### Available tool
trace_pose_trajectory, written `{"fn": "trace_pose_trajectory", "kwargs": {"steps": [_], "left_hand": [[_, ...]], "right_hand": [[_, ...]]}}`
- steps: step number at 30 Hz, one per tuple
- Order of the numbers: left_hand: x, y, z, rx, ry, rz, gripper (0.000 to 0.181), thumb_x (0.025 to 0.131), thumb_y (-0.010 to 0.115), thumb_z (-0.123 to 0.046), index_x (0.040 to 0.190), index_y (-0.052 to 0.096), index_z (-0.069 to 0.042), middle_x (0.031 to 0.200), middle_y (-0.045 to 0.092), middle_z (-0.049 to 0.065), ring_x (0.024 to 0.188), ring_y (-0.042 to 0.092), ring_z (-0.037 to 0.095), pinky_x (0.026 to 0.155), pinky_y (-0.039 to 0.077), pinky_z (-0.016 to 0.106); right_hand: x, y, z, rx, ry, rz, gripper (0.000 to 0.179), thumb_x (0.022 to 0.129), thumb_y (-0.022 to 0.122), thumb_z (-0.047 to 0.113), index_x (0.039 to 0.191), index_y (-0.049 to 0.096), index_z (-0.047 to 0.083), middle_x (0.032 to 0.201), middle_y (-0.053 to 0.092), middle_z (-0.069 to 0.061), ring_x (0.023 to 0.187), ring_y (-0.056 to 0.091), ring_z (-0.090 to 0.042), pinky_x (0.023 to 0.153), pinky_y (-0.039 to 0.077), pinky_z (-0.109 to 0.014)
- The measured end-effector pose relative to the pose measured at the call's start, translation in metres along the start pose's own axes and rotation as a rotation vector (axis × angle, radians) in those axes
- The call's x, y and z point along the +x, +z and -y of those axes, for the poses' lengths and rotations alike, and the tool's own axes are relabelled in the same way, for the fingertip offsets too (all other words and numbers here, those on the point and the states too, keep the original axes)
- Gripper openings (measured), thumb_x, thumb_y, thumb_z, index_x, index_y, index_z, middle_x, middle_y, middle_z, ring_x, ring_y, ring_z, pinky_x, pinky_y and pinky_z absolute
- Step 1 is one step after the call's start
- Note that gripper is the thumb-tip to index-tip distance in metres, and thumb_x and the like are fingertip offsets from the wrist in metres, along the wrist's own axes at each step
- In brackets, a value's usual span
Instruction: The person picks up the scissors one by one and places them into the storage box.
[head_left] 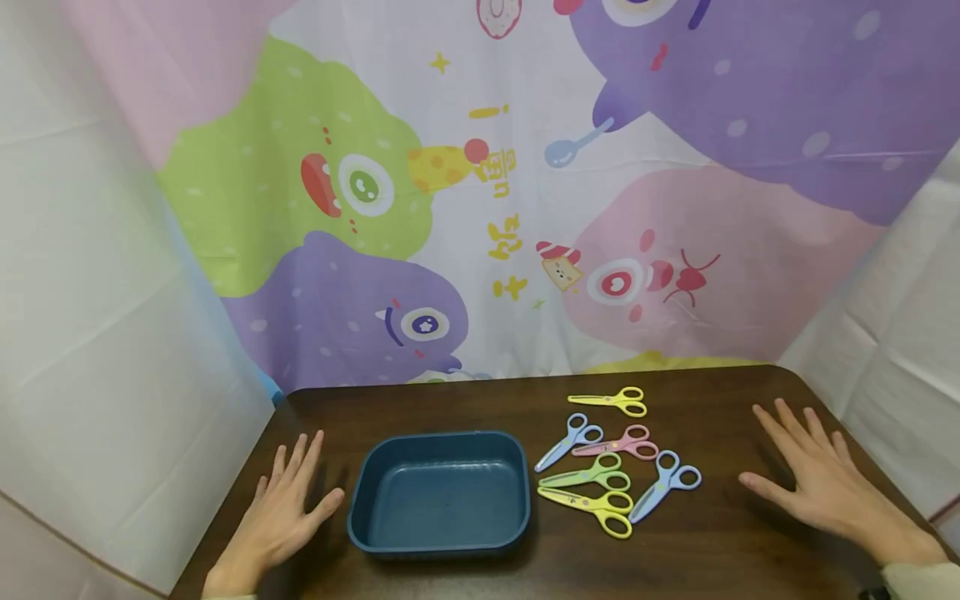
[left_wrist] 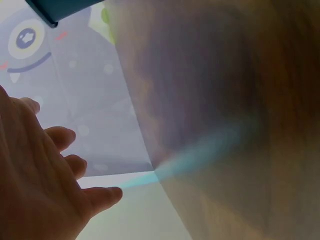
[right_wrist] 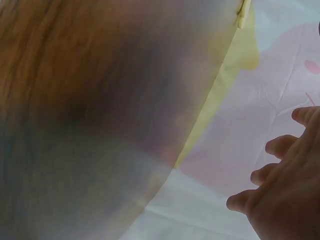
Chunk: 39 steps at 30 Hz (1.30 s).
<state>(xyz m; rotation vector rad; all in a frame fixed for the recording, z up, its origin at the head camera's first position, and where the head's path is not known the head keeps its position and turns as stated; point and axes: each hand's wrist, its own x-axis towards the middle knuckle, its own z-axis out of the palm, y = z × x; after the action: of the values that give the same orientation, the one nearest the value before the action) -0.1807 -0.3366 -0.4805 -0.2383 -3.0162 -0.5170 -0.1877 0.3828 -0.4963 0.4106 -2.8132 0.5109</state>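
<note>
My left hand [head_left: 279, 521] is at the left of the table, fingers straight and spread, just left of a dark blue rectangular bin [head_left: 450, 504] with nothing in it. To the bin's right lie several small scissors: yellow scissors [head_left: 618, 401] at the back, blue scissors [head_left: 558, 448], pink scissors [head_left: 626, 444], green scissors [head_left: 588, 475], a second yellow pair [head_left: 588, 502] and a second blue pair [head_left: 662, 486]. Right of them, my right hand [head_left: 817, 479] is spread flat, holding nothing. Both wrist views show the hands, left [left_wrist: 40, 170] and right [right_wrist: 287, 185], with bare fingers.
The dark brown table [head_left: 720, 550] has rounded back corners. A cartoon-monster curtain [head_left: 517, 333] hangs behind it, and white cloth [head_left: 97, 333] stands at both sides. In the left wrist view, a corner of the bin [left_wrist: 50, 12] shows at the top.
</note>
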Motion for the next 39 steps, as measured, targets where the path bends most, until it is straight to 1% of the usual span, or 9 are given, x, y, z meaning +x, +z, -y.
{"fn": "trace_pose_trajectory", "kwargs": {"steps": [4,9,14,17,20,25,29,35,39], "left_hand": [[0.002,0.002,-0.002,-0.057,-0.010,0.008,0.087,0.104,0.052,-0.051,0.166,-0.005,-0.028,0.170,0.008,0.027,0.150,0.009,0.062,0.102,0.016,0.087],[0.003,0.006,-0.004,-0.094,-0.020,0.031,0.083,0.106,0.048,-0.051,0.166,-0.003,-0.028,0.169,0.010,0.029,0.150,0.010,0.062,0.103,0.017,0.086],[0.003,0.007,-0.007,-0.125,-0.044,0.050,0.081,0.106,0.046,-0.052,0.166,-0.004,-0.028,0.169,0.009,0.028,0.150,0.010,0.062,0.104,0.018,0.085],[0.005,0.008,-0.010,-0.151,-0.053,0.064,0.081,0.107,0.045,-0.054,0.165,-0.006,-0.031,0.170,0.008,0.025,0.151,0.012,0.059,0.102,0.023,0.085],[0.007,0.009,-0.014,-0.186,-0.051,0.067,0.079,0.107,0.044,-0.055,0.165,-0.007,-0.034,0.171,0.009,0.022,0.152,0.018,0.055,0.097,0.030,0.084],[0.008,0.011,-0.018,-0.219,-0.034,0.045,0.078,0.107,0.044,-0.052,0.165,-0.004,-0.033,0.171,0.016,0.019,0.148,0.030,0.053,0.094,0.038,0.080],[0.010,0.012,-0.019,-0.234,-0.031,0.039,0.077,0.108,0.044,-0.051,0.165,-0.004,-0.033,0.168,0.024,0.021,0.145,0.035,0.055,0.095,0.039,0.080],[0.014,0.016,-0.024,-0.275,-0.024,0.007,0.075,0.108,0.048,-0.047,0.165,-0.001,-0.037,0.160,0.041,0.023,0.134,0.052,0.050,0.095,0.043,0.074],[0.018,0.015,-0.029,-0.327,-0.006,0.009,0.077,0.107,0.051,-0.043,0.165,0.000,-0.038,0.156,0.043,0.027,0.130,0.056,0.050,0.098,0.046,0.068]], "right_hand": [[0.000,0.002,0.002,0.024,0.009,0.006,0.101,0.094,0.070,0.046,0.167,0.005,0.022,0.171,-0.004,-0.024,0.147,-0.007,-0.066,0.107,-0.017,-0.079],[0.001,0.005,0.005,0.037,0.019,0.010,0.101,0.095,0.070,0.046,0.167,0.004,0.021,0.170,-0.003,-0.025,0.146,-0.005,-0.068,0.107,-0.014,-0.081],[0.003,0.007,0.010,0.054,0.025,-0.003,0.102,0.095,0.070,0.046,0.167,0.004,0.021,0.170,-0.004,-0.025,0.147,-0.006,-0.066,0.108,-0.014,-0.080],[0.005,0.009,0.014,0.076,0.030,0.010,0.101,0.096,0.069,0.046,0.167,0.002,0.020,0.170,-0.006,-0.025,0.146,-0.008,-0.067,0.107,-0.013,-0.081],[0.004,0.010,0.016,0.093,0.036,0.026,0.099,0.097,0.068,0.045,0.166,0.002,0.020,0.169,-0.008,-0.026,0.145,-0.009,-0.069,0.106,-0.011,-0.083],[0.004,0.013,0.019,0.103,0.042,0.024,0.099,0.097,0.068,0.045,0.167,0.002,0.019,0.169,-0.007,-0.026,0.145,-0.008,-0.069,0.106,-0.009,-0.084],[0.004,0.014,0.020,0.112,0.045,0.014,0.099,0.097,0.068,0.044,0.167,0.002,0.019,0.169,-0.007,-0.026,0.146,-0.008,-0.068,0.106,-0.009,-0.083],[0.007,0.011,0.021,0.109,0.033,-0.021,0.101,0.095,0.071,0.044,0.167,0.004,0.020,0.170,-0.003,-0.027,0.147,-0.006,-0.067,0.110,-0.011,-0.079],[0.010,0.010,0.025,0.110,0.022,-0.020,0.101,0.095,0.071,0.044,0.167,0.004,0.020,0.170,-0.003,-0.026,0.147,-0.004,-0.067,0.112,-0.010,-0.078]]}}
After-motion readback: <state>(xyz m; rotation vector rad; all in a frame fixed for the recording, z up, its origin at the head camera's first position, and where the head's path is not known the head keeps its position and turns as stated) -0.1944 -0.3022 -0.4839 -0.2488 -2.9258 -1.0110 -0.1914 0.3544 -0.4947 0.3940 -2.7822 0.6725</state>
